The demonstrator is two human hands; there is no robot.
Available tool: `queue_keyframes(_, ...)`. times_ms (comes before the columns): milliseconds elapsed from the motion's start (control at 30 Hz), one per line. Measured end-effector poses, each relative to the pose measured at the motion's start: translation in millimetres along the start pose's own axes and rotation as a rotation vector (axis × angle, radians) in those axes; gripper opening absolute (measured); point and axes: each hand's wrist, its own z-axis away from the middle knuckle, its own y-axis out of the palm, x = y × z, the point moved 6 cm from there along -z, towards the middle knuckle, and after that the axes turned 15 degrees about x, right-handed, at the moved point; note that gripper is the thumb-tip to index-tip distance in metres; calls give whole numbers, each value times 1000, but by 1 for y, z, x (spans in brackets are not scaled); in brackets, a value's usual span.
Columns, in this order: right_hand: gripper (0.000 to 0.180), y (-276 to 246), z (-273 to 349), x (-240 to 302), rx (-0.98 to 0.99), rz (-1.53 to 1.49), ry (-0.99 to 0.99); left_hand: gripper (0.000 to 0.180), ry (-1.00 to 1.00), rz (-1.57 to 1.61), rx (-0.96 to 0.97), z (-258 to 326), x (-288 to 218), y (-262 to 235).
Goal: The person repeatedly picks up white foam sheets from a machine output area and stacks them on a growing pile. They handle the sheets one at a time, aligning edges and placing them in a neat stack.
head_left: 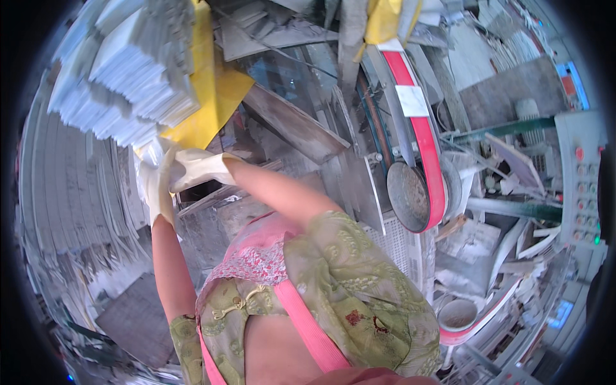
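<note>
My two hands, in pale cream gloves, are close together at the left, just below a tall stack of white tiles (138,74). Between the fingers a glossy white tile (151,153) shows in part, against the stack's near corner. My left hand (156,186) is closed along its left side, with the fingers pointing up and away. Coming in from the right, my right hand (200,168) is closed near the same piece, its fingertips partly hidden by the left glove. Yellow sheeting (215,102) hangs beside the stack, close to my right hand.
A red belt (423,151) carrying a single white tile (411,101) runs round a pulley (408,196) on the right. Long grey slats (83,179) stack up at far left. A control panel (581,179) with buttons stands at far right. Dusty boards (295,125) lie ahead.
</note>
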Motion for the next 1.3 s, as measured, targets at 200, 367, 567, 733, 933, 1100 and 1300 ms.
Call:
queue_keyframes(200, 41, -131, 226, 3, -622, 304, -130, 64, -45, -60, -42, 1, 3, 12)
queue_keyframes(367, 48, -214, 451, -24, -934, 885, 622, 61, 15, 217, 1, -2, 19, 19)
queue_keyframes(567, 55, -213, 500, -96, -522, 1316, 1191, 74, -66, 156, -89, -12, 36, 15)
queue_keyframes(733, 46, -222, 497, -109, -599, 1316, 1228, 70, -31, 177, 38, -16, 35, 18)
queue_keyframes(933, 40, -223, 450, -30, -1128, 217, 630, 89, -153, -175, -132, -13, 30, 13)
queue_keyframes(1100, 34, -132, 249, 2, -835, -56, -27, 78, -137, 0, -12, 0, 18, 13)
queue_keyframes(1300, 41, -13, 32, -5, -514, -106, 82, 88, -27, 72, 17, 14, 2, 8)
